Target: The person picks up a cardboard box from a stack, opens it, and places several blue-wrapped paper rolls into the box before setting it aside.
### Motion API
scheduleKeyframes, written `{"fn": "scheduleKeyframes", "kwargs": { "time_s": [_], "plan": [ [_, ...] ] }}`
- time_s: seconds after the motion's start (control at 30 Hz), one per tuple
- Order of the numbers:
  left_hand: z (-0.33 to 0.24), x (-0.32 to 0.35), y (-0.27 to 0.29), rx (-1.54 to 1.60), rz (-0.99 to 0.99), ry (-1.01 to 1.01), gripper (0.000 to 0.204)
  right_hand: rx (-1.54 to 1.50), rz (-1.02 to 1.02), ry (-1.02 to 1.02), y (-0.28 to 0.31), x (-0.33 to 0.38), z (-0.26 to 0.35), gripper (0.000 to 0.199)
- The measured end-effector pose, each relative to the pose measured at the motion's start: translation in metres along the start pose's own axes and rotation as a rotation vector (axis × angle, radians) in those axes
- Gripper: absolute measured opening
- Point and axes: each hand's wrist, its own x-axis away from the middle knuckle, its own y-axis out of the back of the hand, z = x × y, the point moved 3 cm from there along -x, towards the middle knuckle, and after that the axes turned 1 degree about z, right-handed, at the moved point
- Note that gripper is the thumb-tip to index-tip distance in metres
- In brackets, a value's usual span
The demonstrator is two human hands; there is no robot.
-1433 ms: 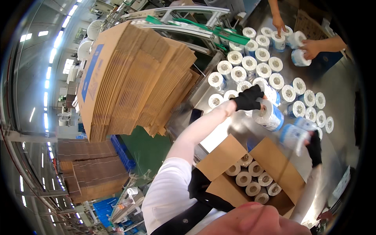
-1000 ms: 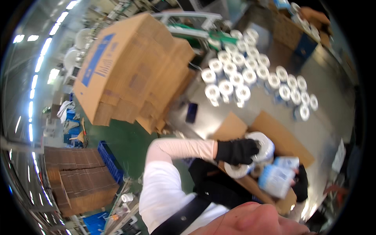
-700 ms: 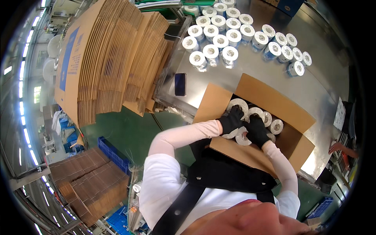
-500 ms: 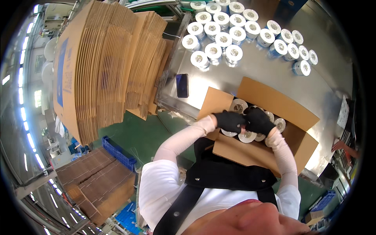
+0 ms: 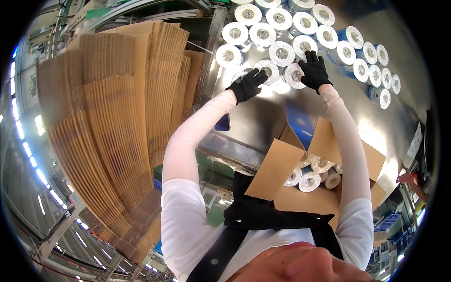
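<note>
Both my hands are gloved in black and reach over the far part of the metal table. My left hand (image 5: 246, 86) has its fingers stretched out at the left end of the front row of white rolls, partly hiding the nearest one. On the other side, my right hand (image 5: 314, 71) spreads its fingers against the front right roll (image 5: 294, 76). Between them stands another white roll (image 5: 267, 71), end up. Nearer to me is an open cardboard box (image 5: 277, 164) with several rolls (image 5: 309, 182) inside, partly covered by my right forearm.
Many more wrapped rolls (image 5: 279, 19) stand behind, some leaning at the right. Flattened cartons (image 5: 108, 108) are stacked high at the left. A dark flat object (image 5: 222, 123) lies by my left forearm. Another person's hand (image 5: 408, 178) shows at the far right edge.
My hands have left the box and moved forward to the rolls on the table. My view has shifted, and the box's blue printed side now shows.
</note>
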Motion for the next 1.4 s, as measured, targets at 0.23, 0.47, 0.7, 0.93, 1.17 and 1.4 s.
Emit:
{"fn": "scheduleKeyframes", "kwargs": {
  "time_s": [0.23, 0.47, 0.7, 0.93, 1.17, 1.4],
  "plan": [
    [0.013, -0.016, -0.016, -0.177, 0.243, 0.008, 0.036, -0.105, -0.032, 0.021, -0.028, -0.022, -0.019, 0.041],
    [-0.042, 0.024, 0.04, -0.067, 0.149, 0.564, 0.045, -0.432, 0.002, -0.165, -0.014, 0.057, -0.105, 0.055],
    [-0.187, 0.034, 0.185, 0.42, -0.543, 0.589, 0.042, -1.34, -0.474, -0.148, 0.132, 0.25, -0.162, 0.047],
    [-0.44, -0.116, 0.118, 0.184, -0.007, -0.033, 0.048, -1.543, -0.641, -0.216, 0.148, 0.501, -0.132, 0.061],
    [-0.457, -0.123, -0.118, 0.156, 0.189, -0.126, 0.028, -0.861, -0.269, -0.124, 0.092, 0.599, -0.097, 0.062],
    [-0.435, -0.125, -0.136, 0.153, 0.484, -0.046, 0.046, -0.365, 0.013, -0.023, -0.038, 0.506, -0.067, 0.033]
  ]
}}
